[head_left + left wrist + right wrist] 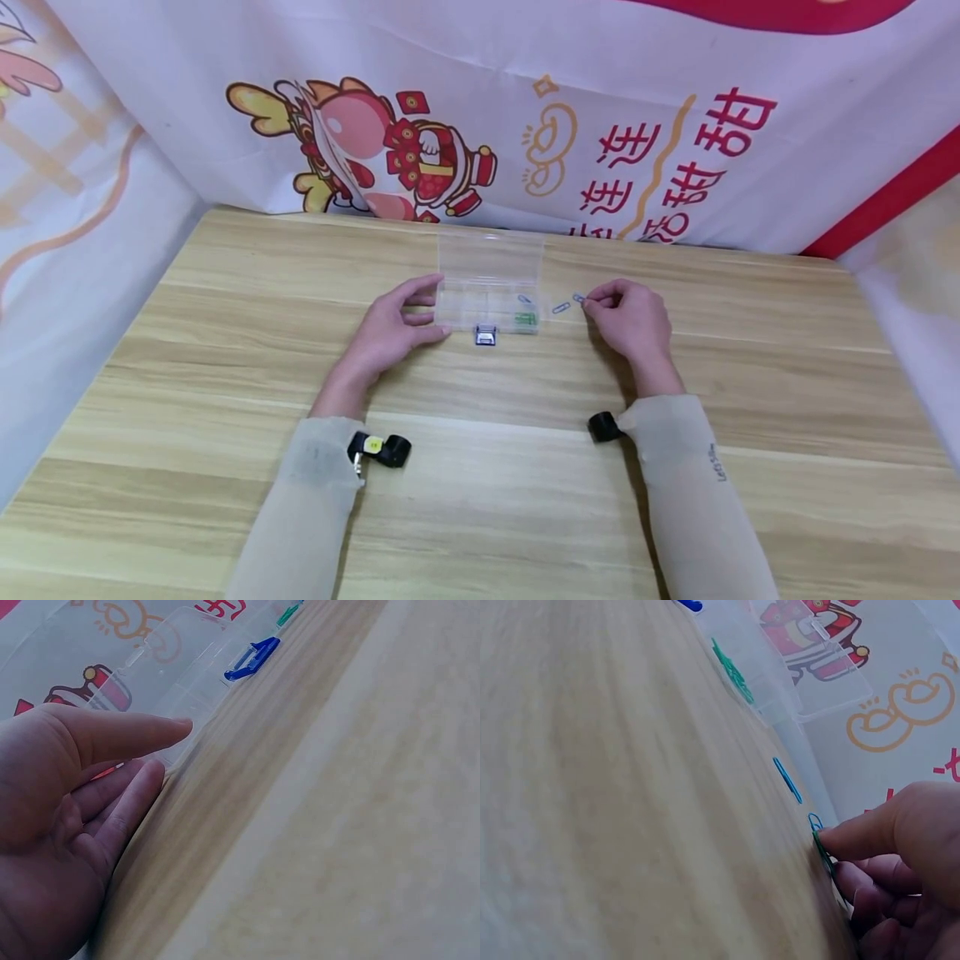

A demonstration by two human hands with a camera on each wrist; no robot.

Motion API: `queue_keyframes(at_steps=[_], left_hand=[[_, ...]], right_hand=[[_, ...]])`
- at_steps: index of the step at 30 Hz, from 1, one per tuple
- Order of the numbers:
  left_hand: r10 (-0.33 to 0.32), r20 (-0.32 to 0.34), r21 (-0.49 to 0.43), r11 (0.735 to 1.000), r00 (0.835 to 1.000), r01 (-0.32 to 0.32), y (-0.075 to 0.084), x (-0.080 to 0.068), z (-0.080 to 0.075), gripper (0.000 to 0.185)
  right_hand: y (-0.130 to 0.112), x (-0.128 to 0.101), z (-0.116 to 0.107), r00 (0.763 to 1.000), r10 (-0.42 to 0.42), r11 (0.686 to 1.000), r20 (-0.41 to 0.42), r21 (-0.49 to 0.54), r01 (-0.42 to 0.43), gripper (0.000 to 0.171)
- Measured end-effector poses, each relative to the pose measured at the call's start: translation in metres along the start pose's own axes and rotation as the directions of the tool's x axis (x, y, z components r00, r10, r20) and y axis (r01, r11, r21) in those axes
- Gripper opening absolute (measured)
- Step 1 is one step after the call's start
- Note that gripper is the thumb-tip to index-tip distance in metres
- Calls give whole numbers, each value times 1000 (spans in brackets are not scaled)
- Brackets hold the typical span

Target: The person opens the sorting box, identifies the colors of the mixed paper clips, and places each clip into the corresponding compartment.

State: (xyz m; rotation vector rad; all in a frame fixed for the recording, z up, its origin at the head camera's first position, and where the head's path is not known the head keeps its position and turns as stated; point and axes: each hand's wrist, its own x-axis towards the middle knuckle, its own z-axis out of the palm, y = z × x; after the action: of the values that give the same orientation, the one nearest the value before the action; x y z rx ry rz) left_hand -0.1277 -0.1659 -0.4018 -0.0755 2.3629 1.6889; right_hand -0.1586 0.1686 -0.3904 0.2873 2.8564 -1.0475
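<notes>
Box (489, 283): on the table (225, 350), lid open and leaning back toward the banner (675, 125) behind it, just right of the left hand (390, 333), whose fingertips touch its left end.
Clip (578, 297): on the table at the right hand's (630, 321) fingertips.
Second clip (560, 308): just left of that hand, between it and the box.
Further clips, apparently (525, 318): in the box's right compartments.
Clasp (486, 336): at the box's near edge.

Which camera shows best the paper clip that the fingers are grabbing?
The right wrist view: the paper clip sits close under the right hand's fingertips. The head view shows it tiny; the left wrist view misses it.
</notes>
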Motion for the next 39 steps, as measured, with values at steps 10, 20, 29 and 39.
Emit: queue_keyframes(at_steps=[10, 20, 29, 39], left_hand=[[0, -4, 8, 1000, 1000, 0, 2, -1, -1, 80], [6, -3, 5, 1000, 1000, -6, 1, 0, -1, 80], [3, 2, 19, 1000, 1000, -3, 1, 1, -1, 78], [-4, 3, 4, 1000, 1000, 4, 2, 0, -1, 81]], right_hand=[[1, 2, -4, 994, 90, 980, 63, 174, -100, 25], [1, 2, -4, 996, 73, 983, 40, 167, -79, 22], [2, 2, -7, 997, 75, 977, 25, 198, -79, 25], [-3, -2, -17, 991, 105, 928, 79, 350, -126, 23]])
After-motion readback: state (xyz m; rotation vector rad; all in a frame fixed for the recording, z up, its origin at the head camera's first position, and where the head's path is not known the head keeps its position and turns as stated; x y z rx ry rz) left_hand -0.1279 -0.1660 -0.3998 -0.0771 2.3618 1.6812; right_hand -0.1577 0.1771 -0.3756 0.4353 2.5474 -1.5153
